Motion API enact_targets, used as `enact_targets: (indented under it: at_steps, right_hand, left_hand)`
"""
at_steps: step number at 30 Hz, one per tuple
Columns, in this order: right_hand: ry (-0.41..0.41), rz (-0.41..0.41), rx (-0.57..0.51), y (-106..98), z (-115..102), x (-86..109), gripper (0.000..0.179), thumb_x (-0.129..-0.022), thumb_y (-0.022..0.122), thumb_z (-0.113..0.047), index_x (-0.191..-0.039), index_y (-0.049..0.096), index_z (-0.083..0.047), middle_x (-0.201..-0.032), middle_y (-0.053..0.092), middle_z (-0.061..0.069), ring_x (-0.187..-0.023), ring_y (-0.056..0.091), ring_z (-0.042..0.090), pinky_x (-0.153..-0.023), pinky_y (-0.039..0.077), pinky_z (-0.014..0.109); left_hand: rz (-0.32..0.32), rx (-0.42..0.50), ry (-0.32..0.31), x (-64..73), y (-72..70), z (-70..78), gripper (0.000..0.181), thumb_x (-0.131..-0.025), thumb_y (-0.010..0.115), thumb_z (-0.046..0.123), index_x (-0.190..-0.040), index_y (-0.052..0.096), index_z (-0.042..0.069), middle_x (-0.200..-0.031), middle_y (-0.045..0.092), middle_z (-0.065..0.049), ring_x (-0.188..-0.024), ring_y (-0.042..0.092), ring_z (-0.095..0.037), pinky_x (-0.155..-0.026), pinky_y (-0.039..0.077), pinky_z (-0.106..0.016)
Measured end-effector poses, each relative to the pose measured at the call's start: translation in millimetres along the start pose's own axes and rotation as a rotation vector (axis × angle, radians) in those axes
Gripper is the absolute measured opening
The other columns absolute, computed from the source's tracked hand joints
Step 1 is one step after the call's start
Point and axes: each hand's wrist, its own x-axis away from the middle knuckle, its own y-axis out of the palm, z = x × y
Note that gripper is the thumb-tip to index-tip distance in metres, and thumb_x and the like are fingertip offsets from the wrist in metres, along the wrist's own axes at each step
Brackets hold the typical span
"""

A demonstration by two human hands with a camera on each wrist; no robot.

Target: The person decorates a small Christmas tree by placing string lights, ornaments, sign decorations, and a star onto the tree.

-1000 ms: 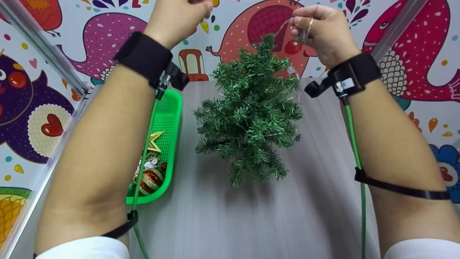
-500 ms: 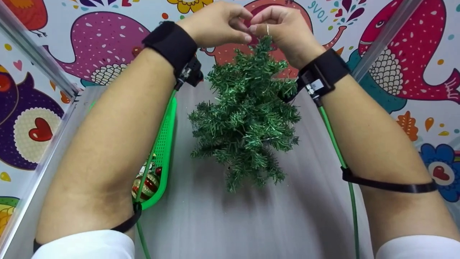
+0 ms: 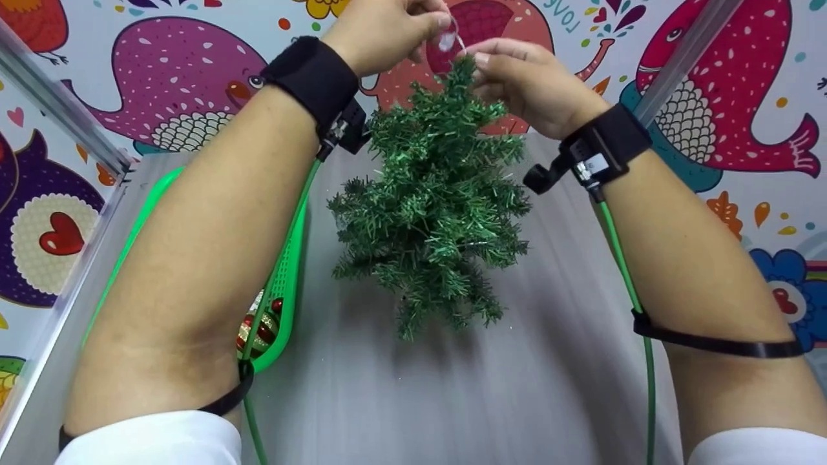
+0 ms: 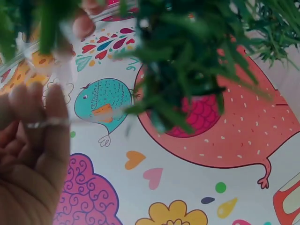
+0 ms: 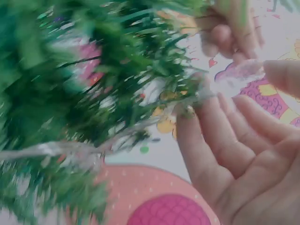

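A small green artificial Christmas tree (image 3: 429,194) stands in the middle. Above its tip, my left hand (image 3: 394,35) holds a clear string of fairy lights (image 3: 460,39) between curled fingers, a clear bulb hanging close to the fingertips. The left wrist view shows the light string running from these fingers (image 4: 54,112) toward the branches. My right hand (image 3: 533,81) is at the right of the treetop. Its fingers (image 5: 211,136) are fairly straight and touch the string in the right wrist view, with the thumb apart from them. Farther down, the string passes along the branches.
A green plastic basket (image 3: 296,278) stands left of the tree, partly hidden under my left forearm. A striped red and gold bauble (image 3: 258,334) lies in it. Patterned walls close in the back and sides, with metal frame posts (image 3: 71,97) at the corners.
My left hand came right toward the treetop, met the right hand and took the light string, then drew slightly up. The right hand moved left to the tip and its fingers loosened.
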Motion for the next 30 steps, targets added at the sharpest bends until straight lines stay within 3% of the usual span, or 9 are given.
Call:
enact_targets:
  at_steps: [3, 7, 8, 11, 14, 17, 21, 26, 30]
  right_hand:
    - [0.045, -0.022, 0.097, -3.6, 4.2, 9.4, 0.034, -0.106, 0.058, -0.017, -0.138, 0.058, -0.006, -0.128, 0.06, 0.007, -0.12, 0.057, 0.019, -0.108, 0.049, 0.034]
    - [0.201, -0.05, 0.302, -6.7, 9.4, 20.0, 0.056, -0.106, 0.057, -0.018, -0.159, 0.038, -0.012, -0.161, 0.034, 0.008, -0.146, 0.04, 0.027, -0.124, 0.033, 0.05]
    - [0.225, -0.056, 0.358, -7.2, 11.5, 21.8, 0.058, -0.106, 0.058, -0.017, -0.16, 0.037, -0.012, -0.159, 0.037, 0.009, -0.143, 0.042, 0.026, -0.124, 0.033, 0.05]
    - [0.23, -0.059, 0.462, -9.8, 19.5, 26.5, 0.051, -0.104, 0.061, -0.011, -0.153, 0.049, -0.009, -0.131, 0.061, 0.002, -0.111, 0.057, 0.013, -0.109, 0.044, 0.031]
    - [0.147, -0.076, 0.448, -12.2, 28.0, 29.0, 0.033, -0.104, 0.061, -0.007, -0.137, 0.066, -0.009, -0.103, 0.073, -0.009, -0.072, 0.05, 0.004, -0.083, 0.047, 0.02]
    - [0.069, -0.095, 0.432, -13.4, 31.7, 30.8, 0.023, -0.104, 0.06, -0.005, -0.121, 0.076, -0.01, -0.108, 0.077, -0.01, -0.075, 0.058, 0.003, -0.087, 0.052, 0.019]
    - [0.069, 0.003, 0.443, -14.8, 27.0, 34.8, 0.021, -0.107, 0.056, -0.011, -0.112, 0.076, -0.011, -0.103, 0.071, -0.005, -0.094, 0.066, 0.012, -0.089, 0.055, 0.025]
    - [0.115, 0.139, 0.344, -24.7, 13.7, 42.3, 0.022, -0.107, 0.058, -0.023, -0.113, 0.07, -0.005, -0.099, 0.066, 0.003, -0.09, 0.064, 0.016, -0.08, 0.059, 0.026]
    - [0.088, 0.204, 0.329, -33.2, 5.5, 46.7, 0.027, -0.105, 0.062, -0.025, -0.114, 0.071, -0.001, -0.089, 0.068, 0.004, -0.079, 0.062, 0.015, -0.07, 0.055, 0.023]
  left_hand:
    - [0.026, -0.038, 0.017, 0.3, -2.0, 1.8, 0.035, -0.111, 0.047, 0.04, -0.12, 0.07, 0.016, -0.083, 0.054, 0.015, -0.07, 0.049, -0.002, -0.068, 0.037, -0.024]
    - [0.048, -0.077, 0.063, 1.4, -5.1, 3.6, 0.04, -0.112, 0.042, 0.041, -0.119, 0.07, 0.013, -0.073, 0.049, 0.013, -0.066, 0.041, -0.004, -0.066, 0.033, -0.025]
    - [0.053, -0.086, 0.079, 1.7, -5.5, 3.7, 0.041, -0.112, 0.041, 0.04, -0.121, 0.069, 0.012, -0.073, 0.047, 0.013, -0.065, 0.04, -0.004, -0.067, 0.033, -0.025]
    - [0.062, -0.086, 0.091, 2.4, -4.9, 3.7, 0.042, -0.113, 0.04, 0.038, -0.128, 0.068, 0.012, -0.074, 0.046, 0.013, -0.065, 0.039, -0.003, -0.067, 0.033, -0.025]
    - [0.055, -0.053, 0.08, 2.3, -2.8, 3.6, 0.041, -0.113, 0.041, 0.037, -0.129, 0.069, 0.012, -0.074, 0.046, 0.012, -0.064, 0.038, -0.005, -0.066, 0.033, -0.025]
    - [0.05, -0.03, 0.068, 2.2, -1.4, 3.0, 0.04, -0.112, 0.042, 0.038, -0.125, 0.07, 0.011, -0.073, 0.046, 0.011, -0.063, 0.037, -0.006, -0.066, 0.032, -0.025]
    - [0.054, -0.021, 0.054, 2.9, -2.4, 0.7, 0.04, -0.112, 0.043, 0.04, -0.124, 0.071, 0.013, -0.074, 0.046, 0.011, -0.062, 0.037, -0.007, -0.066, 0.033, -0.026]
    - [0.069, 0.072, -0.013, 6.0, -3.7, -3.7, 0.036, -0.109, 0.049, 0.043, -0.122, 0.072, 0.018, -0.075, 0.049, 0.012, -0.061, 0.037, -0.008, -0.065, 0.033, -0.026]
    - [0.088, 0.073, -0.019, 8.9, -4.0, -8.6, 0.033, -0.109, 0.052, 0.039, -0.12, 0.072, 0.016, -0.085, 0.054, 0.012, -0.071, 0.042, -0.004, -0.073, 0.036, -0.023]
